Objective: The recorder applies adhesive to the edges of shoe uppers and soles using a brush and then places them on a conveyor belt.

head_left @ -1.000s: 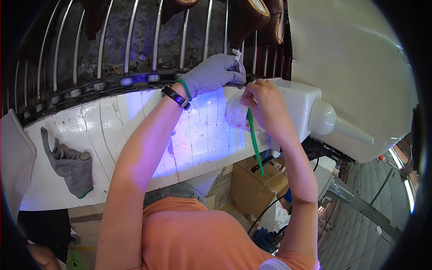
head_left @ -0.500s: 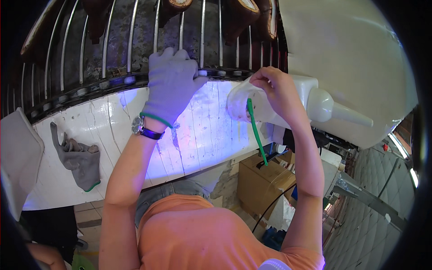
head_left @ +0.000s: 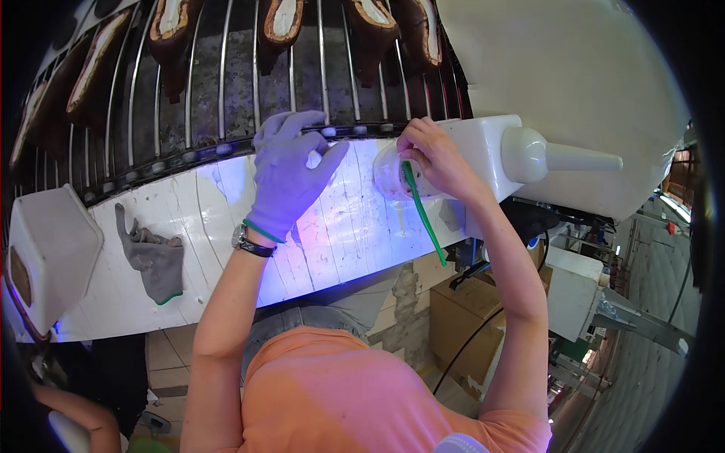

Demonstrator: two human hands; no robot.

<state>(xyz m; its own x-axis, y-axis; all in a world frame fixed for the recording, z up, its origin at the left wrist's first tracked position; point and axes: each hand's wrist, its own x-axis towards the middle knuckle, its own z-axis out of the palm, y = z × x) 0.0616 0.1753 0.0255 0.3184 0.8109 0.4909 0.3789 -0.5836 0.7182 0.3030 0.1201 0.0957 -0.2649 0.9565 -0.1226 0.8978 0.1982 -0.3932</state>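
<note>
My left hand (head_left: pixel 291 170), in a grey glove with a green cuff, is over the far edge of the white work surface (head_left: pixel 355 219), beside the roller rack. Its fingers and thumb are apart with nothing between them. My bare right hand (head_left: pixel 436 155) is bent over the opening of a white plastic container (head_left: pixel 483 143) lying on its side. Its fingers are pressed together close to the top of a thin green stick (head_left: pixel 427 219), which leans out of the opening. Whether the fingertips grip it is hidden.
Several brown shoe uppers (head_left: pixel 283 26) with pale undersides lie on a rack of metal rollers (head_left: pixel 325 68) at the far side. A loose grey glove (head_left: pixel 155 260) and a white tub (head_left: pixel 53 257) are to the left. A cardboard box (head_left: pixel 464 317) stands below on the right. Another person's arm (head_left: pixel 83 415) shows lower left.
My left hand has come back from the rollers and its fingers have spread. The right hand has lowered toward the green stick. The shoe uppers sit further into view.
</note>
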